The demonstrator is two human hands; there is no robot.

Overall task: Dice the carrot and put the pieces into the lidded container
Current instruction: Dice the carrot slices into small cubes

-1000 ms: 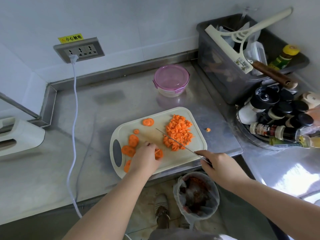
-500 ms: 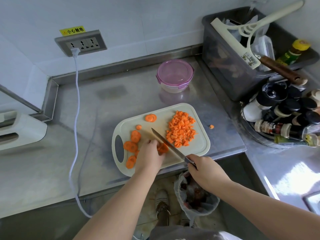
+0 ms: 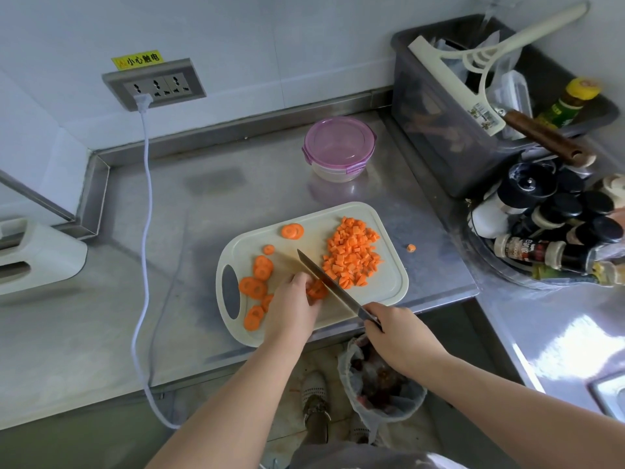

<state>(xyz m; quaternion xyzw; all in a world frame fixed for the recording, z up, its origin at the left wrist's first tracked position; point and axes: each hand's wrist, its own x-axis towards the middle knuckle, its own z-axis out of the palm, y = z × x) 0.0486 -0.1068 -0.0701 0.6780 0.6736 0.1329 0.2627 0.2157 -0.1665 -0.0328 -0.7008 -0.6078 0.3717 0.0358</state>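
Orange at the centre of it: a small stack of carrot slices (image 3: 318,290) sits on the pale cutting board (image 3: 389,289), pinned under the curled fingertips of the left hand (image 3: 292,306). Right against that stack comes the knife (image 3: 324,282), its blade slanting across the board with the tip pointing away from the person. The right hand (image 3: 395,330) is wrapped firmly round the knife's handle at the board's near edge.

To the right of the blade lies a heap of diced carrot (image 3: 353,258). To the left, whole carrot rounds (image 3: 257,279) are scattered toward the board's handle hole. One stray cube (image 3: 411,247) lies off the board on the steel worktop (image 3: 169,265), just beside its right edge.

Behind the board, well apart from it, stands the lidded container (image 3: 339,148), its purple lid clipped on. Further right there is a grey bin (image 3: 439,130) with a squeegee (image 3: 473,62) propped in it, and a cluster of seasoning bottles (image 3: 558,231). On the left, a white cable (image 3: 145,231) runs down from the wall socket (image 3: 154,86).
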